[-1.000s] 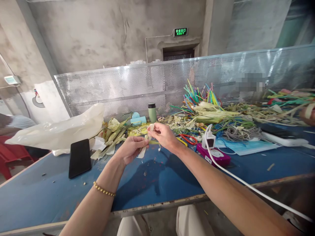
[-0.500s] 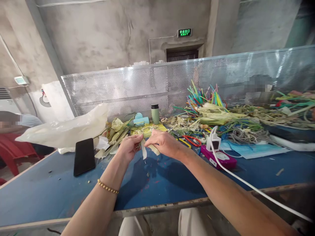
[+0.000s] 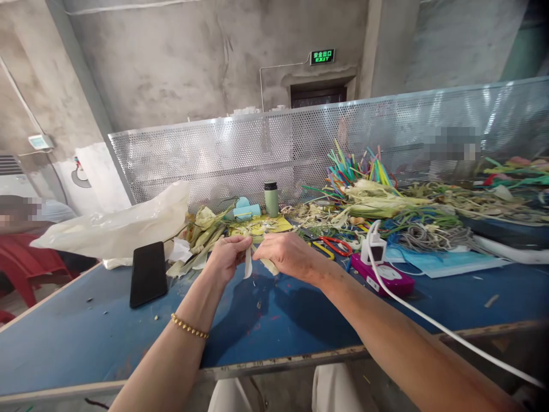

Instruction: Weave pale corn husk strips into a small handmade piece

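Note:
Over the blue table (image 3: 171, 337), both hands are close together. My left hand (image 3: 226, 257), with a gold bead bracelet (image 3: 189, 327) on its wrist, pinches a pale corn husk strip (image 3: 248, 265) that hangs down from the fingertips. Just right of it, my right hand (image 3: 285, 252) is curled palm down around a pale yellowish husk piece (image 3: 270, 266), whose end sticks out below the fingers. The upper part of that piece is hidden by the hand. Bundled corn husks (image 3: 201, 243) lie beyond my left hand.
Left stand a black phone (image 3: 148, 274) and a plastic bag (image 3: 115, 226). Ahead is a green bottle (image 3: 271, 200). To the right lie red-handled scissors (image 3: 337, 246), a purple power strip (image 3: 388, 280) with a white cable (image 3: 433, 326), and more husks (image 3: 377, 198). A perforated metal screen (image 3: 206, 154) closes the back.
My right hand's fingers have shifted slightly and bunched over the husk piece. The strip in my left hand hangs a little straighter. The rest looks the same.

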`<move>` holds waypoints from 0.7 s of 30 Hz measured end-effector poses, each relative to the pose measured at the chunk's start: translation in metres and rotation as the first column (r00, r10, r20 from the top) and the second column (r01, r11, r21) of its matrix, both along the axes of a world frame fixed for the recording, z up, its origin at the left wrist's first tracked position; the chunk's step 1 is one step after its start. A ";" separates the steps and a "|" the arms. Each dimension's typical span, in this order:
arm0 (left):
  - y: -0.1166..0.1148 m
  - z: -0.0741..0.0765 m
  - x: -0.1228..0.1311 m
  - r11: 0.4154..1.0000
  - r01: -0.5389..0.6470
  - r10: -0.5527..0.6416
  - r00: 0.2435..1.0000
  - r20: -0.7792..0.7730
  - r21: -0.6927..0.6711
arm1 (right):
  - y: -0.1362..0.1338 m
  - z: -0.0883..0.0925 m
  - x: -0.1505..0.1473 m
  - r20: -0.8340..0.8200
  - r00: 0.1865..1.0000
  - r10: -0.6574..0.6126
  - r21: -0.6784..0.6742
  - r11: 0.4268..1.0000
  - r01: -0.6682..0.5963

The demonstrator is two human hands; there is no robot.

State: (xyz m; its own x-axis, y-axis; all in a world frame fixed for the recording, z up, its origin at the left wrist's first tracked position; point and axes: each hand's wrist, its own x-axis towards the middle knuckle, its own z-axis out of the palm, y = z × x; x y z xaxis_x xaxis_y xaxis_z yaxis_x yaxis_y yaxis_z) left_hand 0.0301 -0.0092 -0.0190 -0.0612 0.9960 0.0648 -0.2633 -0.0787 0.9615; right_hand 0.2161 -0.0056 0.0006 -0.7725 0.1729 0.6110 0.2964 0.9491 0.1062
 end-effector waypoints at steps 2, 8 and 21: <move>0.001 -0.002 0.001 1.000 0.010 -0.010 1.000 0.016 0.010 | 0.000 -0.002 -0.001 0.006 1.000 0.003 -0.028 1.000 -0.002; -0.005 0.002 0.007 0.998 0.031 -0.031 1.000 0.001 0.059 | 0.005 -0.006 -0.003 -0.140 0.990 -0.006 -0.259 0.965 -0.031; -0.019 0.008 0.016 0.978 0.157 -0.109 0.946 -0.304 0.138 | 0.015 -0.009 -0.013 -0.496 0.785 -0.371 -0.552 0.833 0.044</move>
State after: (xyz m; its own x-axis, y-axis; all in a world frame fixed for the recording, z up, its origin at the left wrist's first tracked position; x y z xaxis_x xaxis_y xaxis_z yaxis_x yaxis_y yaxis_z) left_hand 0.0463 -0.0285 -0.0106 0.1167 0.9691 0.2175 0.0096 -0.2200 0.9754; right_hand 0.2032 0.0095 -0.0086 -0.2215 0.6815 0.6975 0.3405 0.7243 -0.5996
